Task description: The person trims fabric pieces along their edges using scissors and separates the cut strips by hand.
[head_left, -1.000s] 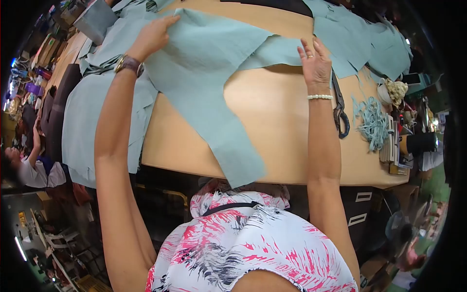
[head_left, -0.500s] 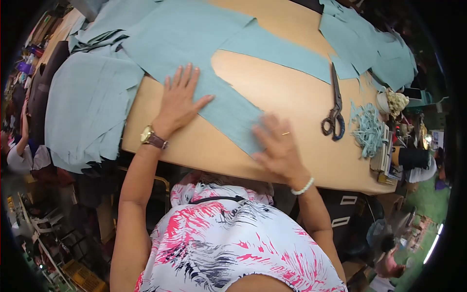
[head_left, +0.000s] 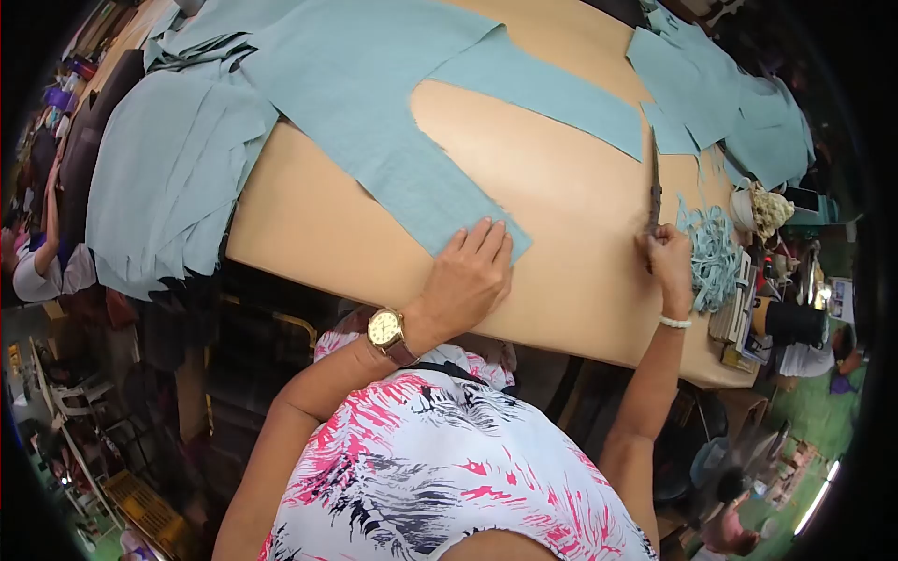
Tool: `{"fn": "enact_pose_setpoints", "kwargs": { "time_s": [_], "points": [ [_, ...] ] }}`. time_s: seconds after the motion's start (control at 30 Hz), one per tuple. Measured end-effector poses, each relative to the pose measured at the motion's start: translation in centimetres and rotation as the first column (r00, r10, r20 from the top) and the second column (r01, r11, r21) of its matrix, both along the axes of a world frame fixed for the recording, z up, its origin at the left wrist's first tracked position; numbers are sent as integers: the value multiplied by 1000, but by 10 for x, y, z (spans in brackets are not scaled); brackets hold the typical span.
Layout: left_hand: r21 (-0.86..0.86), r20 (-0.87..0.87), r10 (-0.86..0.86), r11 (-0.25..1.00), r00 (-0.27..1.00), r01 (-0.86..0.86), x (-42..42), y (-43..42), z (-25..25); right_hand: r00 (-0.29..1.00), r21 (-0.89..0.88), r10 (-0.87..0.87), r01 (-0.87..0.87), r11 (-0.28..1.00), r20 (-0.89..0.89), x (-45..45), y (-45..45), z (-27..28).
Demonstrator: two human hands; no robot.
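Across the table (head_left: 552, 196), teal cloth (head_left: 365, 103) is spread, its near end covered by the left hand (head_left: 468, 283), grip flattened; scissors (head_left: 656, 192) are held in the right hand (head_left: 671, 260), grip curled tight.

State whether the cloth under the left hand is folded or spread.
Spread: the cloth lies flat on the table, its near end under the left hand. The far part leaves the frame.

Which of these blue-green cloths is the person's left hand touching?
The forked piece mid-table: the left hand lies on its near end. The layered stack at left and pile at far right lie clear of that hand.
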State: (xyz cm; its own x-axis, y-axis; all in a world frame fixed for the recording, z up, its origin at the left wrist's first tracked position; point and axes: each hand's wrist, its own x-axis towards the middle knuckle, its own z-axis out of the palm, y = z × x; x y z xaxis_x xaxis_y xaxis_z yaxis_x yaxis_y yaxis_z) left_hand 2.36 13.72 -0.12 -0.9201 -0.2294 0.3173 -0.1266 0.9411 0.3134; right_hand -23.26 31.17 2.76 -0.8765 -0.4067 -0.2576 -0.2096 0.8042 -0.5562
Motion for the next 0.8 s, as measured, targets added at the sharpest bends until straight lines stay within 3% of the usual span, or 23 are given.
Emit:
{"fn": "enact_pose_setpoints", "kwargs": {
  "time_s": [0.1,0.13,0.27,0.43,0.6,0.8],
  "points": [
    [-118,29,12,993,999,-9,3,2,2,950,-427,211,-97,899,229,5,21,13],
    [-150,41,14,989,999,-8,5,1,4,951,-498,187,-40,866,248,22,23,10],
    [-120,-47,7,993,999,-13,6,1,2,828,-360,281,-104,927,485,84,36,29],
    [-80,-150,-9,997,989,-3,3,-2,-4,673,-184,204,-102,978,711,118,57,35],
    [-33,-155,-4,999,988,-1,18,4,1,459,-224,244,-97,970,854,126,87,38],
    [-7,-184,-14,1000,983,13,24,9,-5,478,-276,375,-265,924,794,133,82,33]
  ]
}}
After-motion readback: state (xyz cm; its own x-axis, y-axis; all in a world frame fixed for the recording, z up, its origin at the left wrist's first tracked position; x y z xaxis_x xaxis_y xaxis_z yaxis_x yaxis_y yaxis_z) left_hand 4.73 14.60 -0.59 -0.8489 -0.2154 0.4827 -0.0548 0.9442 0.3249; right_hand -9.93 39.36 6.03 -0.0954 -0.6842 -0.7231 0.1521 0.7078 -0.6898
